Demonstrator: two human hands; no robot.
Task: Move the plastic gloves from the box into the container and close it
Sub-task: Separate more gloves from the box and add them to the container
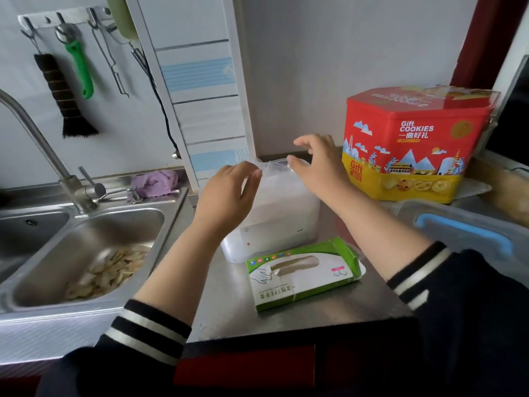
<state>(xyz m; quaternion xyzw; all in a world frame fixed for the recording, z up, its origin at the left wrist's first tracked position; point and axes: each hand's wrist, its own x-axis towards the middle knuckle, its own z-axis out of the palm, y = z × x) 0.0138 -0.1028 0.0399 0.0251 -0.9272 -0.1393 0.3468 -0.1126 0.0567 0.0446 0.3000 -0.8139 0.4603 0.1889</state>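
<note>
A white translucent container (280, 224) stands in the middle of the steel counter. Clear plastic gloves (273, 167) bulge out of its open top. My left hand (229, 193) hovers at the top left of the container, fingers loosely bent, the fingertips touching the plastic film. At the top right is my right hand (317, 164), fingers spread, with the thumb against the gloves. Neither hand plainly grips anything. The green and white glove box (303, 273) lies flat in front of the container, its slot facing up.
A red and yellow cookie tin (415, 144) stands at the back right. A clear plastic bin with a blue latch (463, 233) sits at the right edge. The sink (86, 253) with peelings and a tap (43, 144) lies to the left. Utensils hang on the wall.
</note>
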